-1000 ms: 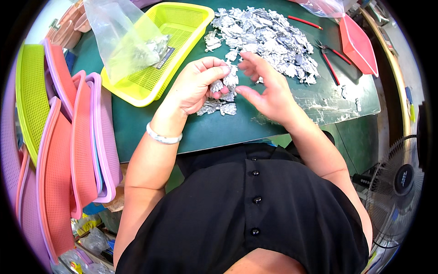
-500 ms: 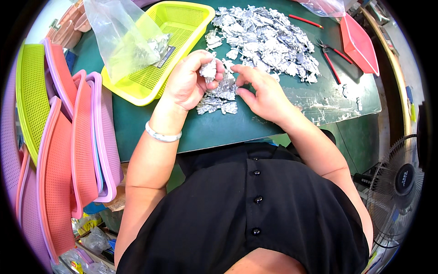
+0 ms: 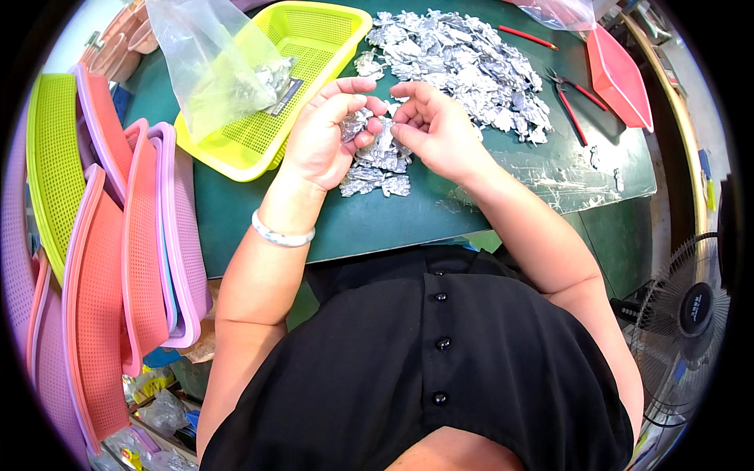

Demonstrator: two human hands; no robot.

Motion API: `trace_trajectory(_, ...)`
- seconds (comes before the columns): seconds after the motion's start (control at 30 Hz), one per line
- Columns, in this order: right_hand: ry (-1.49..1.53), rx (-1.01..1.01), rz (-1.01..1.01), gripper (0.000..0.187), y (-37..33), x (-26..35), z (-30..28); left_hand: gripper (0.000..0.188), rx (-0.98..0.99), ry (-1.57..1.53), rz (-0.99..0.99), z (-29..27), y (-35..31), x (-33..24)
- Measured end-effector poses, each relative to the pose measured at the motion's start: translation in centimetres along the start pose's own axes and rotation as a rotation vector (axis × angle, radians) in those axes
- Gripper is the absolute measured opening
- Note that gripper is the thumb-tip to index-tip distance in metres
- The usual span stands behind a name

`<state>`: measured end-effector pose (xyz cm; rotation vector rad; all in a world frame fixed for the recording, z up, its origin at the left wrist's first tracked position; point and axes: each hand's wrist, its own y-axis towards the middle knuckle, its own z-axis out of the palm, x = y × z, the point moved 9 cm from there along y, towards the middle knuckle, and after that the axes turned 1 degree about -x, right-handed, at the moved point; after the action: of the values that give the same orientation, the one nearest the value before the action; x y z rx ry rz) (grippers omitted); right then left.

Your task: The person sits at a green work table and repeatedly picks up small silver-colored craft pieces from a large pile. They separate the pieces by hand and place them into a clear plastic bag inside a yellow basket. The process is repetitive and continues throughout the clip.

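Holds a silvery piece (image 3: 356, 125) in the left hand (image 3: 318, 145), within loosely curled fingers, partly hidden by them. Has the right hand (image 3: 440, 133) just beside it, with bent fingers and a thumb drawn in close to them; cannot tell from this view about anything pinched there. Has a small pile of similar pieces (image 3: 377, 182) directly below both hands, on the green table (image 3: 424, 213), and a far larger heap (image 3: 471, 71) beyond the right hand. Also includes a yellow-green basket (image 3: 236, 174) with a clear plastic bag (image 3: 208, 63) in it, left of the left hand, plus red-handled pliers (image 3: 572, 106) and a red tray (image 3: 613, 78), well off to the right. Compared with half a second ago, shows the right hand shifted slightly up and leftward, and the silvery piece more covered by the left fingers. Compared with a second ago, shows the right hand drawn in from a wide spread. Leaves the heap, basket and pliers unchanged throughout.
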<state>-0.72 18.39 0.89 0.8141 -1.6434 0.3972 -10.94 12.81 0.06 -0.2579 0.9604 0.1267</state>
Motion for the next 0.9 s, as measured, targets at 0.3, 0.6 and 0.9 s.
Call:
trace_trajectory(0.3, 0.469, -0.056, 0.103, 0.04, -0.8, 2.0, -2.1, 0.02, -0.043, 0.159, -0.07, -0.1, -0.4, 0.4)
trace_trajectory(0.6, -0.081, -0.07, -0.49, 0.04, -2.6, 6.2, -1.7, 0.021, 0.071, 0.106, -0.166, 1.3, -0.6, 1.8)
trace_trajectory(0.9, -0.535, 0.069, -0.273, 0.05, -1.9, 2.7, -0.2, 0.03, 0.004, 0.16, -0.121, 1.0, -0.7, 1.0)
